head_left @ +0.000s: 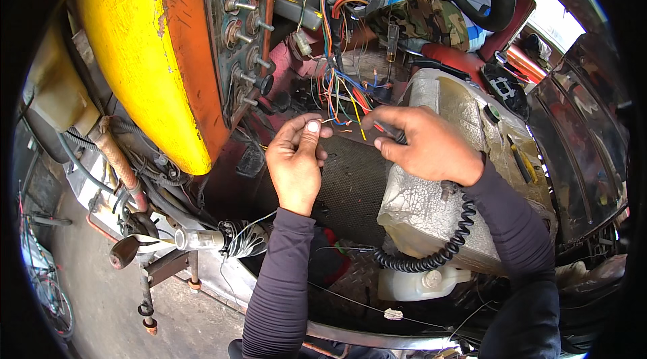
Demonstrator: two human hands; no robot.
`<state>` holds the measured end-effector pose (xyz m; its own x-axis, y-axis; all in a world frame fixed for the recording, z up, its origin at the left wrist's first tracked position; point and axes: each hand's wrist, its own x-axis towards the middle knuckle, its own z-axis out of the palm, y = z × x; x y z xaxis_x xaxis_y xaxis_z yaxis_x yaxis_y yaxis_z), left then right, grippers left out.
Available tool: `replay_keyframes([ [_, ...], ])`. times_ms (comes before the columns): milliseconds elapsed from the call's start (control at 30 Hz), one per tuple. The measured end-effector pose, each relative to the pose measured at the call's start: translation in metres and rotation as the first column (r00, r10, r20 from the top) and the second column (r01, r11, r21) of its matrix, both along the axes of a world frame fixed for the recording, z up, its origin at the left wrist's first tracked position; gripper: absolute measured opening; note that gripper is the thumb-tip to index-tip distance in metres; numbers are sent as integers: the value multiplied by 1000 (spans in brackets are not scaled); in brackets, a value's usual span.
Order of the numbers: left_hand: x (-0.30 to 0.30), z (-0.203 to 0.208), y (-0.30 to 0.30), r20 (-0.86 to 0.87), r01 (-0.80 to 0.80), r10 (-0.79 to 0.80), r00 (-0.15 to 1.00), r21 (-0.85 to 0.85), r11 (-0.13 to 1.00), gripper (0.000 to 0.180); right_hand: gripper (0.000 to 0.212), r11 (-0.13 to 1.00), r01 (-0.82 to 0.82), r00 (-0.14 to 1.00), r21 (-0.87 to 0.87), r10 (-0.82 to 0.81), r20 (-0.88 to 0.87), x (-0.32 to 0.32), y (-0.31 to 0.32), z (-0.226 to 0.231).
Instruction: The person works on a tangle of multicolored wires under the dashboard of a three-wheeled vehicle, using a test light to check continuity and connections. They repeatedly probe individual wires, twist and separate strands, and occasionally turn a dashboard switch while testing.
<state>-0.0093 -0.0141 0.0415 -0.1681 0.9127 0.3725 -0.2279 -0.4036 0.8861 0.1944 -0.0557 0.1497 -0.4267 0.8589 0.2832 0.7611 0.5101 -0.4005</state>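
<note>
Yellow wire (360,123) runs fore-and-aft between hands, nearer right hand (435,147), grip there can't tell; left hand (294,164) fingers pinched together, seemingly on pale wire (329,120).

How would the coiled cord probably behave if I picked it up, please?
The coiled cord would probably feel springy, since its close loops suggest it could stretch and draw back. It is likely flexible rather than rigid, as it bends in a wide curve below the right hand. Its ridged outline may make it less slippery.
</note>
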Motion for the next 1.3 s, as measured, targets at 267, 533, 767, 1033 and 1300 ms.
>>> replay_keyframes([
  [267, 6, 0, -2, -10, -102, 104, 995, 100, 990, 24, 42, 882, 208, 933, 423, -309, 186, 73, 29, 11],
  [533, 0, -7, 6, 83, 27, -30, 996, 39, 999, 20, 57, 712, 609, 650, 349, -700, 294, 163, 72, -36],
  [767, 7, -6, 8, -52, -184, 193, 980, 149, 972, 16, 53, 720, 455, 642, 523, -673, 367, 138, 58, -17],
  [1033, 3, -3, 6, -103, -50, 56, 993, 57, 997, 18, 28, 951, 189, 974, 243, -212, 74, 75, 32, 19],
  [1300, 5, 1, -3, -106, 6, 3, 994, 88, 996, 20, 22, 900, -47, 997, 434, 13, 82, 19, 20, 5],
])
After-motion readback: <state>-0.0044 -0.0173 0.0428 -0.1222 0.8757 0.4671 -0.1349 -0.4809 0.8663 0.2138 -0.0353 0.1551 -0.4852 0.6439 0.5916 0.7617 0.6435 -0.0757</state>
